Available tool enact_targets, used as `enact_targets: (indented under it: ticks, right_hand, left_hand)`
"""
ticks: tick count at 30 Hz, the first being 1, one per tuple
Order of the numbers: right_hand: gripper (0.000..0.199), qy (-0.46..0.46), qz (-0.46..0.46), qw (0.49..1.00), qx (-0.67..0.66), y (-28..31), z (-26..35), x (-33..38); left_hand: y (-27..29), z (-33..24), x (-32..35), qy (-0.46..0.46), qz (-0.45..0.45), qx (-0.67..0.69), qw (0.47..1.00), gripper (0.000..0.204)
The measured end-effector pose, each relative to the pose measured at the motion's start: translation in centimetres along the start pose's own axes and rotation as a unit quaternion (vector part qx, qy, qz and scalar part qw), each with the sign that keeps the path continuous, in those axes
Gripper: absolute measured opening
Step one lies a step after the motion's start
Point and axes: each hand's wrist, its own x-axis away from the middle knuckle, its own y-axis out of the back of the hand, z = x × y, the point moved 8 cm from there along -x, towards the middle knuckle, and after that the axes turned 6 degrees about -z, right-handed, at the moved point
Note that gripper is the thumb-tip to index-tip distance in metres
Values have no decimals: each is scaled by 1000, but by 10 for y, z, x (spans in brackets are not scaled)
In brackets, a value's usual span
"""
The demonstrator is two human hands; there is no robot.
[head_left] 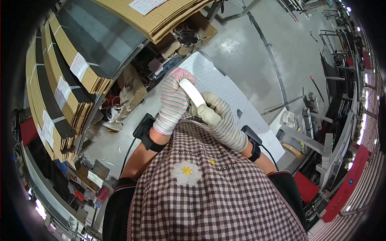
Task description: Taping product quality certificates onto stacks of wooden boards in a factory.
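Observation:
A roll of white tape (192, 93) is held edge-on between my two gloved hands, in front of my checked apron (189, 201). My left hand (173, 96), in a pink and green striped glove, closes round its upper left side. On the roll's lower right side are the fingers of my right hand (219, 116), in a cream and grey striped glove, with the thumb pressed near its lower end. The far side of the roll is hidden by the hands. Beneath them lies a large white panel (229, 86), which looks like a flat board or carton.
Bundles of strapped brown cardboard strips (60, 86) with paper labels rest on a dark table (100, 30) to the left. More flat cardboard (169, 16) lies at the top. Under the table are open boxes (205, 32) of odds and ends. Metal frames (321, 148) stand at the right.

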Motion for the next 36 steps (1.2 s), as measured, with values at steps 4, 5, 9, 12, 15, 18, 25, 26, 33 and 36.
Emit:
enact_targets:
  ticks: [4,5,9,12,15,18,25,26,33,36]
  right_hand:
    - [29,19,-3,1000,24,-1,2,2]
    - [29,18,-3,1000,19,-1,2,3]
    - [29,24,-12,999,20,-2,3,5]
    - [31,17,-9,999,44,-1,1,4]
    - [32,25,-5,998,59,1,0,3]
    - [32,5,-6,1000,8,2,-5,1]
    - [28,15,-33,999,34,7,-6,2]
    - [28,9,-35,998,45,7,-6,3]
    - [30,33,-13,999,22,2,-1,3]
    - [30,17,-11,999,26,1,-3,2]
  left_hand:
    - [-2,2,2,-13,5,-9,1000,18]
    - [-3,5,3,3,11,-2,1000,18]
    - [-4,13,3,41,15,31,999,18]
    - [-5,12,1,34,19,36,999,19]
    - [-5,5,-1,0,25,0,1000,20]
    - [-5,1,-2,-22,29,-21,999,20]
    - [-8,12,-2,11,37,6,999,18]
    - [-9,15,-2,29,40,15,999,17]
    - [-10,12,-3,15,68,12,997,7]
    - [-7,6,-4,-16,50,1,999,14]
